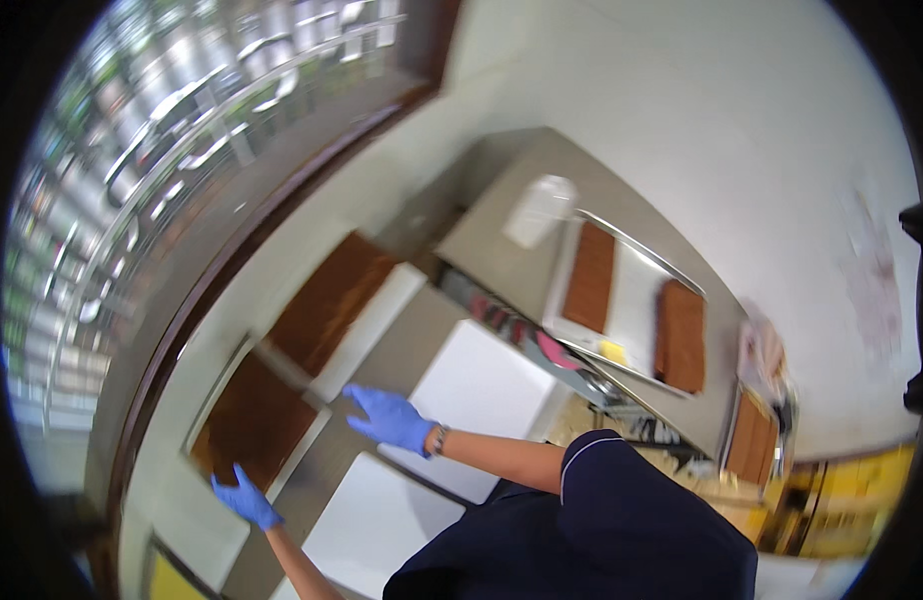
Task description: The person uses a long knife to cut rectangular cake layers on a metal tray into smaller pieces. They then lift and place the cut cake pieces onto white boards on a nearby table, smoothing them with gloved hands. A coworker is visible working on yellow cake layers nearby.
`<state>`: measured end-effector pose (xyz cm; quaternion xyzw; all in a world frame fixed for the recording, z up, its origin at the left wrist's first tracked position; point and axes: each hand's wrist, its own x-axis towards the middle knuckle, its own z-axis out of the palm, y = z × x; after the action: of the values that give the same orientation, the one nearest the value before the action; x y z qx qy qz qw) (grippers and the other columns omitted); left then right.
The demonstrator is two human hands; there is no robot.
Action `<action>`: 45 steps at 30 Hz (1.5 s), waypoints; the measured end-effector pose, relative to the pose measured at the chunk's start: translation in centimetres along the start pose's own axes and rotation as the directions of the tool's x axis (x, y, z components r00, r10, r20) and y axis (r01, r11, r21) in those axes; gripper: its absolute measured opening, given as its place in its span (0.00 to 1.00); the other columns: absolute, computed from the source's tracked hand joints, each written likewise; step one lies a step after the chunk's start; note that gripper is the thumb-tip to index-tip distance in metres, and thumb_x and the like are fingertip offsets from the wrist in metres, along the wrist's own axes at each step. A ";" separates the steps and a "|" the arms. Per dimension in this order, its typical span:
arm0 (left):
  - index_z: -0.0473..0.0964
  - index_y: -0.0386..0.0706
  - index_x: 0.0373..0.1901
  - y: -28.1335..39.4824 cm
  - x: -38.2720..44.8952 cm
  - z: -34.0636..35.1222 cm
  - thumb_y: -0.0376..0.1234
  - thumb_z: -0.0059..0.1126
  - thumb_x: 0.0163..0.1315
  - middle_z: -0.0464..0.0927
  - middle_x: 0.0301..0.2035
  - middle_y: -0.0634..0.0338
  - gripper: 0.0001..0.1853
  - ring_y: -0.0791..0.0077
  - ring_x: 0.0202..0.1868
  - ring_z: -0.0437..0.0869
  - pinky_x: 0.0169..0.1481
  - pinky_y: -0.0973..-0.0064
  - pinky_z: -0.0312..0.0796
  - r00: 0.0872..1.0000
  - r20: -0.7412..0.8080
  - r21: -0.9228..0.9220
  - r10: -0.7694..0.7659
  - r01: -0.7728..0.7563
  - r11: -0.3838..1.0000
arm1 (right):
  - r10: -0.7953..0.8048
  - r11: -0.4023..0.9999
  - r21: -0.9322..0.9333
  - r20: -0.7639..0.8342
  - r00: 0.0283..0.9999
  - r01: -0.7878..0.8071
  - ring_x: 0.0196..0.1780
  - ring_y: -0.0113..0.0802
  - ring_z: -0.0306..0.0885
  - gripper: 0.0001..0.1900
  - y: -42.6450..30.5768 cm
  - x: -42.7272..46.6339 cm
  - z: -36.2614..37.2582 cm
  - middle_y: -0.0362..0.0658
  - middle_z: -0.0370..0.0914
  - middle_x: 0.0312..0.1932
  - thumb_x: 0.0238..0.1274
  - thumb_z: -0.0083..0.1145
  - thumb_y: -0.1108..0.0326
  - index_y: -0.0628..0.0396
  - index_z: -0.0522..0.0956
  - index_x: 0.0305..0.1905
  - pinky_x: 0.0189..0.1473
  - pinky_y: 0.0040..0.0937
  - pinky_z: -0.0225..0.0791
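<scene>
My left hand [245, 501], in a blue glove, is at the near corner of a brown slab of sheet cake [255, 420]. Its thumb and fingers are apart; blur hides whether it touches the slab. My right hand [392, 420], also gloved, hovers over the steel-grey counter [323, 454] by the slab's other end, fingers spread and holding nothing. A second brown slab [330, 304] lies beyond the first, with a white strip [371, 330] along its near side. Two white sheets or boards, one nearer [383, 517] and one farther [480, 382], lie closer to me.
On a side table [499, 210] stands a metal tray [634, 322] with two brown slabs and a small yellow item [613, 351]. A translucent container [540, 210] is beside it. Another tray [750, 439] holds brown slabs. A barred window [206, 150] runs along the left wall.
</scene>
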<state>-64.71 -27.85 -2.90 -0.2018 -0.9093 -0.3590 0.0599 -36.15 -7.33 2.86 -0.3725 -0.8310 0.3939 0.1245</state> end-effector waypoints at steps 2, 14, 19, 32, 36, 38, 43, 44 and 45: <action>0.66 0.31 0.57 6.3 -4.7 2.5 0.35 0.62 0.58 0.69 0.54 0.45 0.28 0.56 0.55 0.71 0.62 0.64 0.62 0.995 0.034 -0.035 0.097 -0.096 0.995 | 0.106 0.969 0.230 -0.042 0.993 -0.094 0.47 0.49 0.78 0.25 5.2 -7.2 -5.5 0.53 0.77 0.48 0.58 0.53 0.56 0.53 0.68 0.59 0.50 0.42 0.70; 0.72 0.37 0.51 55.9 -48.8 22.6 0.30 0.57 0.61 0.76 0.46 0.58 0.16 0.74 0.48 0.76 0.54 0.76 0.69 -0.067 0.767 -0.585 0.638 0.333 0.739 | 0.885 0.308 0.949 -0.261 -0.386 0.065 0.41 0.31 0.70 0.25 41.5 -46.8 -29.1 0.46 0.73 0.39 0.46 0.64 0.69 0.62 0.68 0.52 0.36 0.31 0.68; 0.64 0.35 0.60 66.6 -65.8 35.1 0.38 0.62 0.57 0.75 0.48 0.50 0.31 0.70 0.44 0.79 0.49 0.79 0.69 -0.144 0.916 -0.342 0.374 0.209 0.916 | 0.940 0.204 0.923 -0.092 -0.328 0.326 0.31 0.28 0.66 0.19 44.1 -48.6 -30.8 0.39 0.66 0.30 0.45 0.64 0.72 0.55 0.68 0.42 0.27 0.30 0.62; 0.78 0.33 0.41 67.0 -71.4 40.3 0.32 0.66 0.46 0.83 0.38 0.53 0.20 0.65 0.34 0.84 0.42 0.69 0.74 -0.046 0.902 -0.432 0.430 -0.159 0.888 | 0.974 0.155 0.852 -0.046 -0.223 0.501 0.46 0.31 0.75 0.19 43.5 -49.6 -35.2 0.37 0.77 0.46 0.51 0.65 0.69 0.48 0.74 0.50 0.42 0.31 0.68; 0.78 0.32 0.40 68.3 -69.6 38.8 0.29 0.66 0.46 0.83 0.36 0.54 0.18 0.67 0.34 0.83 0.40 0.71 0.74 -0.097 0.926 -0.368 0.366 -0.001 0.930 | 0.988 -0.153 0.776 0.115 0.101 0.612 0.49 0.31 0.76 0.16 43.2 -49.7 -36.1 0.37 0.79 0.45 0.56 0.62 0.68 0.47 0.76 0.50 0.44 0.33 0.72; 0.78 0.32 0.40 69.1 -67.6 38.1 0.27 0.66 0.46 0.83 0.35 0.56 0.16 0.69 0.34 0.83 0.40 0.73 0.74 -0.186 0.930 -0.290 0.316 0.155 0.944 | 0.957 -0.255 0.755 0.109 0.268 0.604 0.49 0.31 0.76 0.15 42.4 -48.9 -36.1 0.38 0.78 0.46 0.56 0.62 0.70 0.47 0.76 0.49 0.45 0.33 0.72; 0.79 0.33 0.39 70.7 -59.9 40.0 0.26 0.66 0.46 0.82 0.32 0.59 0.16 0.74 0.29 0.80 0.33 0.75 0.72 -0.008 0.894 -0.445 0.448 0.095 0.890 | 0.922 -0.185 0.861 -0.014 0.386 0.474 0.48 0.33 0.77 0.13 40.0 -41.0 -34.3 0.37 0.77 0.47 0.58 0.60 0.70 0.48 0.75 0.48 0.45 0.36 0.74; 0.79 0.33 0.38 71.2 -58.1 41.4 0.27 0.67 0.45 0.81 0.30 0.60 0.16 0.74 0.28 0.79 0.31 0.74 0.71 -0.039 0.892 -0.448 0.450 0.066 0.892 | 0.906 -0.271 0.817 0.038 0.421 0.510 0.48 0.33 0.77 0.13 40.0 -39.0 -33.9 0.38 0.77 0.47 0.58 0.59 0.70 0.49 0.75 0.48 0.46 0.37 0.75; 0.79 0.33 0.38 71.3 -56.6 42.9 0.28 0.68 0.44 0.81 0.29 0.60 0.17 0.75 0.27 0.78 0.29 0.74 0.70 -0.067 0.887 -0.456 0.457 0.029 0.889 | 0.858 -0.440 0.692 0.136 0.495 0.572 0.48 0.34 0.76 0.12 40.3 -37.4 -33.6 0.39 0.77 0.48 0.59 0.58 0.70 0.51 0.75 0.49 0.48 0.38 0.75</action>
<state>17.60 29.97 -3.92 -0.5465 -0.5502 -0.2393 -0.5842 27.53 1.35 -1.89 -0.3832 0.2212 0.6580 0.6093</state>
